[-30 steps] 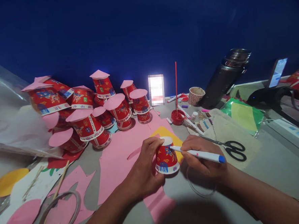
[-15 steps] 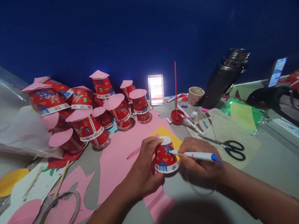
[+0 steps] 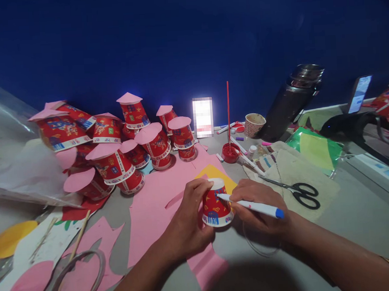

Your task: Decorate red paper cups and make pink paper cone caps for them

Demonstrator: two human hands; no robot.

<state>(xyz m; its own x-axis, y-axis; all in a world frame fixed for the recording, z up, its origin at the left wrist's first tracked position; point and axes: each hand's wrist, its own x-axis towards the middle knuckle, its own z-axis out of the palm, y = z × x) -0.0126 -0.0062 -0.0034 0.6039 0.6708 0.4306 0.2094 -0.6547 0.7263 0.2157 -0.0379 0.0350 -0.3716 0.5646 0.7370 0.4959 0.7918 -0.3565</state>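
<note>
A red paper cup [image 3: 214, 205] with blue and yellow drawings stands upside down, its white base upward. My left hand [image 3: 194, 220] grips it from the left, fingers and thumb around its side. My right hand [image 3: 259, 207] holds a white marker [image 3: 254, 205] with a blue end, and the marker's tip meets the cup's upper side at a blue drawing. Under and behind the cup lie pink paper [image 3: 155, 200] and a yellow sheet [image 3: 216, 172].
Red cups with pink cone tops [image 3: 113, 161] are stacked at the back left. Scissors [image 3: 304, 195] lie on cloth at the right, near a red paint pot [image 3: 230, 153] and a black flask [image 3: 286, 104]. A tape ring [image 3: 102, 267] is at the lower left.
The marker tip has shifted slightly left and up on the cup, and its blue end has dropped a little with my right hand. My left hand keeps its hold.
</note>
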